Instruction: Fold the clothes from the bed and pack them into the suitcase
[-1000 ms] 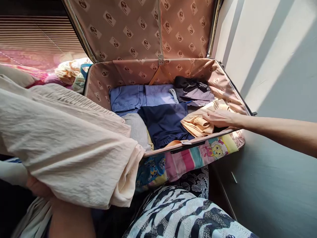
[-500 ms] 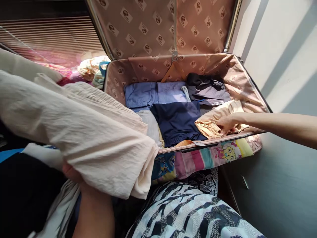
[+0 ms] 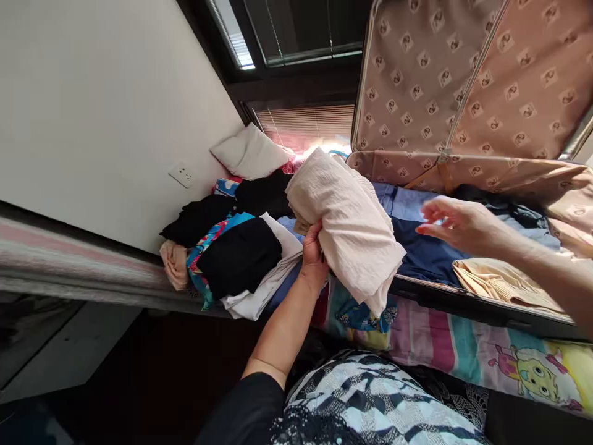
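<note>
My left hand [image 3: 314, 254] grips a folded cream garment [image 3: 347, 222] from below and holds it up over the left end of an open suitcase [image 3: 417, 167]. My right hand [image 3: 456, 224] hovers open above the suitcase, fingers spread, holding nothing. Under it lie a navy garment [image 3: 426, 256] and blue clothes [image 3: 403, 201]. A tan folded garment [image 3: 500, 284] rests at the suitcase's near edge.
A heap of black, white and patterned clothes [image 3: 231, 253] lies on the bed left of the suitcase, with a white pillow [image 3: 250, 154] behind. The suitcase lid [image 3: 440, 80] stands upright. A striped cartoon sheet [image 3: 463, 352] covers the bed. White wall with a socket [image 3: 181, 174] at left.
The view has swung left and tilted. My right hand has lifted off the tan garment and now hovers open. My left hand still holds the cream garment.
</note>
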Motion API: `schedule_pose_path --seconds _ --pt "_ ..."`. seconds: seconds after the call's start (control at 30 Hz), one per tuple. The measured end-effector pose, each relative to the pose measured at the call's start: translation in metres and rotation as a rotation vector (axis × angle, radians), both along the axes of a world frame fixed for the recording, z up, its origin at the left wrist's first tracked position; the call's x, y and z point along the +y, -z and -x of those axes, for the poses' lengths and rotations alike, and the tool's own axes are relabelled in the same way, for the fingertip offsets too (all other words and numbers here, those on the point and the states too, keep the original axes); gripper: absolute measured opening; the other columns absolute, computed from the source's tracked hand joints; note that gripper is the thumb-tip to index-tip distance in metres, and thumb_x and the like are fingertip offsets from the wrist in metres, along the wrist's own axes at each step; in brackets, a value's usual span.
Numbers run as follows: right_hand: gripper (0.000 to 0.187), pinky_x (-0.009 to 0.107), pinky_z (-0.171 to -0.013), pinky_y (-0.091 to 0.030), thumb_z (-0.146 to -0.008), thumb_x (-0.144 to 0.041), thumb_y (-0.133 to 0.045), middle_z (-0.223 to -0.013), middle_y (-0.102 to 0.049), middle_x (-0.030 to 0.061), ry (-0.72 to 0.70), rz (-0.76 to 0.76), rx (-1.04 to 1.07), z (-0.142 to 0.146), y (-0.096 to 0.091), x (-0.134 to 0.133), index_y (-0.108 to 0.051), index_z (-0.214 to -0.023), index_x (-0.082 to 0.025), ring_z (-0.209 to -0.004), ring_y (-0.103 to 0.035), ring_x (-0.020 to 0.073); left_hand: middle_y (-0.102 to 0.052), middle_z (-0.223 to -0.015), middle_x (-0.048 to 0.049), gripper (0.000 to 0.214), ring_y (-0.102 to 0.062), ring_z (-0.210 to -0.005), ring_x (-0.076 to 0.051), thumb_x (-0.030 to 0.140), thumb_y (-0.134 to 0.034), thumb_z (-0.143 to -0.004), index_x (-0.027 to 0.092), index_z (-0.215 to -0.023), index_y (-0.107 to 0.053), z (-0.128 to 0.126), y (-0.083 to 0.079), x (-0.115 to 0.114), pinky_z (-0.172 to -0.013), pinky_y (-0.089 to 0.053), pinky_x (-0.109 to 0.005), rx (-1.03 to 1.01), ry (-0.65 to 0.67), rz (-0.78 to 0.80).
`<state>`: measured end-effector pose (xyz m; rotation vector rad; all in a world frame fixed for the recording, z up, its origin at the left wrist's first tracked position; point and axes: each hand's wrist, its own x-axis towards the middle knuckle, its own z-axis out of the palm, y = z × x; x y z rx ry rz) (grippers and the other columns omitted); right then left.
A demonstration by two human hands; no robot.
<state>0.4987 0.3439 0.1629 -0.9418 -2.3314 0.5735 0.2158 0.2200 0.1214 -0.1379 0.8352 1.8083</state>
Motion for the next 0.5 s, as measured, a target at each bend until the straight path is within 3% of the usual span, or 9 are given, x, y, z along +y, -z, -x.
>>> schedule_pose_path --seconds 0.07,0.13,0.2,0.3,0.4,0.5 --pt "0.074 0.048 -0.082 -0.066 -0.087 -0.084 -0.069 -0.124 -0.07 0.0161 -0.026 -0.046 0.099 0.037 -0.015 -0.034 -0.068 -0.127 -0.022 -0.105 -0.073 0.031 -0.082 -0.091 -0.0048 0.015 -0.08 -0.109 -0.026 0.024 -0.074 -0.085 0.017 -0.099 -0.077 -0.009 -0.003 -0.006 -0.11 -0.058 -0.039 0.049 -0.025 -0.022" --pt "0.09 0.059 -0.105 -0.06 -0.086 -0.082 -0.073 -0.148 -0.058 0.021 -0.057 -0.095 0.16 0.068 -0.019 -0.069 -0.057 -0.15 -0.022 -0.137 -0.06 0.0389 -0.083 -0.104 -0.006 0.026 -0.077 -0.119 -0.027 0.026 -0.081 -0.083 0.018 -0.107 -0.077 -0.022 -0.005 -0.014 -0.112 -0.057 -0.038 0.149 -0.048 -0.076" --pt "0.111 0.066 -0.121 -0.047 -0.079 -0.084 -0.079 -0.16 -0.047 0.0217 -0.099 -0.067 0.195 0.09 -0.016 -0.095 -0.042 -0.164 -0.023 -0.153 -0.044 0.0425 -0.082 -0.119 -0.0068 0.039 -0.072 -0.131 -0.028 0.035 -0.087 -0.082 0.02 -0.116 -0.077 -0.04 -0.007 -0.023 -0.116 -0.055 -0.038 0.292 -0.012 -0.205" --pt "0.123 0.062 -0.123 -0.045 -0.073 -0.086 -0.082 -0.159 -0.05 0.0178 -0.108 0.108 0.365 0.102 -0.005 -0.11 -0.032 -0.169 -0.027 -0.152 -0.046 0.0397 -0.078 -0.131 -0.0067 0.054 -0.068 -0.136 -0.028 0.056 -0.089 -0.083 0.026 -0.126 -0.076 -0.062 -0.013 -0.034 -0.12 -0.052 -0.038 0.562 0.085 -0.428" --pt "0.102 0.051 -0.116 -0.054 -0.072 -0.083 -0.085 -0.14 -0.066 0.0131 -0.017 0.25 0.558 0.095 0.004 -0.108 -0.053 -0.152 -0.026 -0.136 -0.061 0.0345 -0.081 -0.121 -0.0076 0.05 -0.07 -0.134 -0.028 0.057 -0.087 -0.086 0.029 -0.126 -0.077 -0.068 -0.025 -0.04 -0.123 -0.049 -0.038 0.854 0.114 -0.495" --pt "0.076 0.048 -0.103 -0.06 -0.074 -0.082 -0.082 -0.118 -0.074 0.0101 0.107 0.34 0.652 0.08 0.01 -0.104 -0.068 -0.123 -0.026 -0.113 -0.07 0.0316 -0.082 -0.118 -0.0078 0.039 -0.068 -0.137 -0.028 0.053 -0.078 -0.095 0.029 -0.127 -0.077 -0.065 -0.035 -0.042 -0.128 -0.044 -0.043 1.029 0.103 -0.505"
